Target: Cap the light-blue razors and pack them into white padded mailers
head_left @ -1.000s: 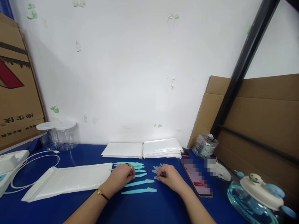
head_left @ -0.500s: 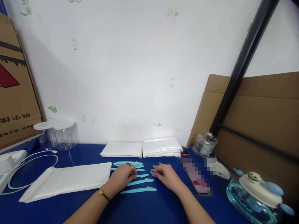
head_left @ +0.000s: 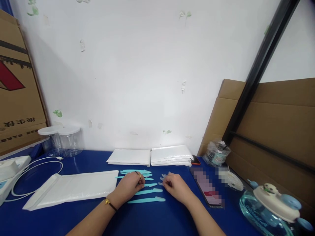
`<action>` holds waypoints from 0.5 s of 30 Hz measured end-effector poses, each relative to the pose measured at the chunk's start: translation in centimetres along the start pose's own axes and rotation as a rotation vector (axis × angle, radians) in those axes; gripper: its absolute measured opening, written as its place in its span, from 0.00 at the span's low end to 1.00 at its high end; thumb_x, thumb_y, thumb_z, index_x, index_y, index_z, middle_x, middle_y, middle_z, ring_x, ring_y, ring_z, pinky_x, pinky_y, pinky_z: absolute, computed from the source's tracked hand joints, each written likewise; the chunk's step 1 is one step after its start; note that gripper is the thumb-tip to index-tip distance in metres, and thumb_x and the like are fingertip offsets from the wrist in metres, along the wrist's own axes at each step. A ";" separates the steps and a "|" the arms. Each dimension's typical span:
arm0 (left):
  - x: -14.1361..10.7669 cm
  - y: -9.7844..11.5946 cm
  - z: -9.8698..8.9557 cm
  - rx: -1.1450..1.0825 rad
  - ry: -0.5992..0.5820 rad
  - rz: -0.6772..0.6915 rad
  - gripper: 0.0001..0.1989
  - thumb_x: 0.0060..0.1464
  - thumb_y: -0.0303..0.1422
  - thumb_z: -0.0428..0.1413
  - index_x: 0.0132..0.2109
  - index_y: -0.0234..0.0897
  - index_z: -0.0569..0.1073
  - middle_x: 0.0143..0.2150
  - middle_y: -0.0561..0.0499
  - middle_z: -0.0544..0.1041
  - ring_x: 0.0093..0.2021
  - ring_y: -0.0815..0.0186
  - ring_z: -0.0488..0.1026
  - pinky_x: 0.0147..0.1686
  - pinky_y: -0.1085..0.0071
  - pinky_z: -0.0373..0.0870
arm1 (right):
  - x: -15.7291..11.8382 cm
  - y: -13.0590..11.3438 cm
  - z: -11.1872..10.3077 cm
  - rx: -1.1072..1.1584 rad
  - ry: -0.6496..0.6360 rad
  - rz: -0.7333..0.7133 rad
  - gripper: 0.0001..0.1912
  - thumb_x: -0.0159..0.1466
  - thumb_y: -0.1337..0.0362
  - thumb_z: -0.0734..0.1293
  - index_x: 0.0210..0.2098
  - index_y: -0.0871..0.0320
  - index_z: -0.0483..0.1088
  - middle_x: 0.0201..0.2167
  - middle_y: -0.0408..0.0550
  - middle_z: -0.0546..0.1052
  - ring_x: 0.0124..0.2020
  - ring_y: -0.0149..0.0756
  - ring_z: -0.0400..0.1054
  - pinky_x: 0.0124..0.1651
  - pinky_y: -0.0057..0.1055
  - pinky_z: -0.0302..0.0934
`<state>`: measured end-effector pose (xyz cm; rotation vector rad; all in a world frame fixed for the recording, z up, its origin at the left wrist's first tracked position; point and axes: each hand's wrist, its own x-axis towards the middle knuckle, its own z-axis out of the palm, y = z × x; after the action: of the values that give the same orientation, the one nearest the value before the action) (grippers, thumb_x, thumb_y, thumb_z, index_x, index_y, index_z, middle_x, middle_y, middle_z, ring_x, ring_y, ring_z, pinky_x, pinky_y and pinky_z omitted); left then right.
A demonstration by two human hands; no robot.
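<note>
Several turquoise eyebrow razors (head_left: pixel 147 199) lie in a loose column on the blue table, their blade ends pointing right. Over the middle of them is my left hand (head_left: pixel 131 185), fingers curled and closed at one razor (head_left: pixel 150 185), whose handle is hidden beneath the hand. To the right, my right hand (head_left: pixel 176 186) has its fingertips pinched together among several small clear plastic caps (head_left: pixel 162 179). Whatever sits between those fingertips, if anything, is hidden.
A white padded mailer (head_left: pixel 73 188) lies left, and two stacks of folded mailers (head_left: pixel 129 157) (head_left: pixel 171 155) stand by the wall. On the right are a phone (head_left: pixel 208 188), a wrapped jar (head_left: pixel 217 153) and a blue bottle (head_left: pixel 268 209). Lidded clear jars (head_left: pixel 71 142) and a white cable (head_left: pixel 36 160) are left.
My right hand has shifted very slightly and its fingers have closed a little more by the clear caps. My left hand stays put over the razors. The view has turned slightly.
</note>
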<state>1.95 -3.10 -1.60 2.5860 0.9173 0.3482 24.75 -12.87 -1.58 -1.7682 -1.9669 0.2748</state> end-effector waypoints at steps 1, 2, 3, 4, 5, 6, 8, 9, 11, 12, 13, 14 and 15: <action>0.0 0.0 0.0 0.000 -0.003 0.001 0.06 0.51 0.31 0.52 0.35 0.40 0.73 0.35 0.52 0.74 0.36 0.66 0.69 0.35 0.74 0.60 | 0.0 0.0 0.0 0.016 -0.001 -0.008 0.09 0.60 0.68 0.62 0.29 0.56 0.74 0.28 0.45 0.74 0.31 0.33 0.68 0.35 0.25 0.58; 0.0 0.0 0.0 0.000 -0.006 0.002 0.06 0.51 0.31 0.52 0.34 0.39 0.73 0.35 0.52 0.74 0.36 0.66 0.69 0.35 0.74 0.60 | 0.0 0.1 0.0 0.033 -0.002 -0.012 0.10 0.61 0.68 0.62 0.29 0.56 0.74 0.28 0.45 0.74 0.31 0.33 0.68 0.35 0.26 0.59; 0.0 0.0 0.0 0.001 -0.009 0.002 0.06 0.51 0.31 0.52 0.34 0.39 0.73 0.36 0.52 0.74 0.36 0.66 0.69 0.35 0.74 0.60 | 0.0 0.2 -0.1 0.048 -0.005 -0.009 0.10 0.61 0.67 0.62 0.29 0.56 0.74 0.28 0.45 0.74 0.31 0.33 0.68 0.35 0.26 0.59; 0.0 0.0 0.0 0.002 -0.011 0.002 0.06 0.51 0.31 0.52 0.34 0.39 0.73 0.36 0.52 0.74 0.36 0.66 0.69 0.35 0.74 0.60 | 0.0 0.3 -0.1 0.060 -0.005 -0.003 0.09 0.61 0.67 0.62 0.29 0.56 0.74 0.28 0.45 0.74 0.31 0.33 0.68 0.34 0.25 0.58; 0.0 0.0 0.0 0.000 -0.011 0.003 0.06 0.51 0.31 0.52 0.34 0.39 0.73 0.36 0.52 0.74 0.36 0.66 0.69 0.35 0.75 0.60 | 0.0 0.3 -0.1 0.068 0.001 0.005 0.09 0.60 0.67 0.62 0.29 0.56 0.74 0.28 0.45 0.74 0.30 0.33 0.68 0.34 0.25 0.58; 0.0 0.0 -0.1 -0.002 -0.008 0.004 0.06 0.51 0.31 0.52 0.34 0.39 0.73 0.35 0.52 0.74 0.36 0.66 0.69 0.34 0.75 0.61 | 0.0 0.4 -0.1 0.071 0.011 0.013 0.08 0.60 0.67 0.63 0.29 0.56 0.74 0.28 0.44 0.74 0.30 0.33 0.68 0.33 0.25 0.58; 0.0 0.1 -0.1 -0.006 -0.005 0.008 0.06 0.51 0.31 0.52 0.34 0.39 0.73 0.35 0.52 0.73 0.35 0.67 0.69 0.35 0.75 0.61 | 0.0 0.5 -0.1 0.074 0.027 0.024 0.07 0.59 0.66 0.64 0.29 0.55 0.75 0.28 0.44 0.74 0.29 0.33 0.68 0.32 0.25 0.57; 0.0 0.1 -0.1 -0.004 -0.005 0.008 0.06 0.51 0.31 0.52 0.34 0.40 0.73 0.35 0.52 0.73 0.35 0.67 0.69 0.35 0.75 0.61 | 0.0 0.5 -0.1 0.076 0.028 0.027 0.06 0.59 0.66 0.65 0.30 0.55 0.75 0.28 0.44 0.74 0.29 0.33 0.68 0.31 0.25 0.57; -0.1 0.1 -0.1 0.000 -0.007 0.000 0.06 0.51 0.31 0.52 0.34 0.40 0.73 0.35 0.53 0.73 0.36 0.67 0.69 0.35 0.75 0.61 | 0.0 0.6 0.0 0.078 0.017 0.034 0.04 0.57 0.67 0.67 0.30 0.55 0.75 0.29 0.43 0.74 0.29 0.33 0.68 0.31 0.25 0.57; -0.1 0.1 -0.1 0.001 -0.009 -0.008 0.06 0.51 0.31 0.52 0.35 0.40 0.73 0.36 0.53 0.73 0.36 0.67 0.68 0.35 0.75 0.61 | 0.0 0.6 0.1 0.081 0.009 0.036 0.05 0.56 0.68 0.67 0.30 0.54 0.76 0.29 0.43 0.74 0.30 0.32 0.68 0.31 0.24 0.57; -0.1 0.1 -0.1 -0.002 -0.010 -0.014 0.06 0.51 0.31 0.52 0.35 0.40 0.73 0.36 0.53 0.73 0.36 0.67 0.68 0.35 0.75 0.61 | 0.1 0.7 0.2 0.087 0.003 0.037 0.05 0.55 0.69 0.67 0.30 0.54 0.76 0.30 0.43 0.74 0.30 0.32 0.68 0.32 0.24 0.58; -0.1 0.1 -0.1 -0.008 -0.010 -0.019 0.06 0.51 0.31 0.52 0.35 0.40 0.73 0.36 0.52 0.73 0.37 0.67 0.68 0.35 0.75 0.61 | 0.1 0.7 0.3 0.094 -0.001 0.036 0.06 0.55 0.70 0.67 0.30 0.54 0.76 0.30 0.43 0.74 0.30 0.32 0.68 0.32 0.24 0.58; 0.0 0.0 0.0 -0.017 -0.011 -0.021 0.06 0.51 0.31 0.52 0.35 0.39 0.73 0.37 0.52 0.73 0.37 0.66 0.68 0.35 0.75 0.61 | 0.1 0.7 0.3 0.104 -0.004 0.033 0.07 0.55 0.71 0.67 0.29 0.54 0.76 0.30 0.43 0.73 0.30 0.31 0.68 0.32 0.24 0.58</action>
<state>1.92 -3.14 -1.58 2.5588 0.9326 0.3345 25.24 -12.62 -2.18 -1.7360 -1.8924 0.3846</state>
